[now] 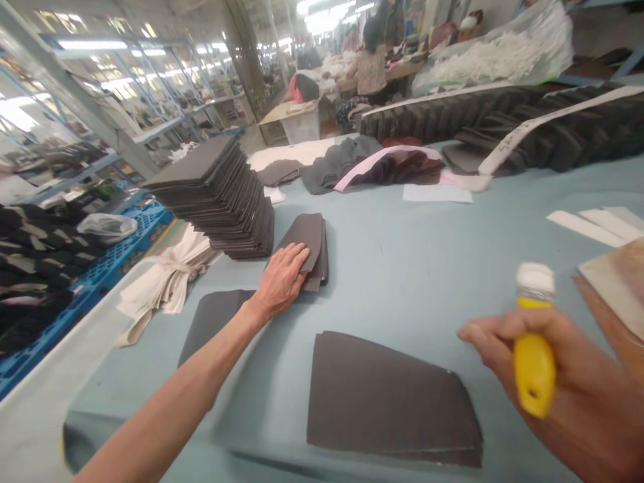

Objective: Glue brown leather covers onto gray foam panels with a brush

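Note:
My left hand (282, 280) reaches out to a small pile of dark grey cut pieces (316, 235), its fingers curled over the top piece at the near edge; the thumb is hidden. A paintbrush (536, 362) with a yellow handle and whitish bristles is gripped in my right hand (568, 376), bristles up, slightly blurred. That hand hovers over the right side of the table. In front of me lies a flat stack of larger dark pieces (392, 399) with one curved end. Another dark piece (211, 318) is partly covered by my left forearm.
A tall stack of dark sheets (216, 194) stands beyond my left hand. Pale cloth strips (166, 278) lie at the left edge of the blue-green table (402, 268). Fabric scraps (347, 164) and a long row of dark pieces (453, 121) line the back. White strips (598, 225) rest at right.

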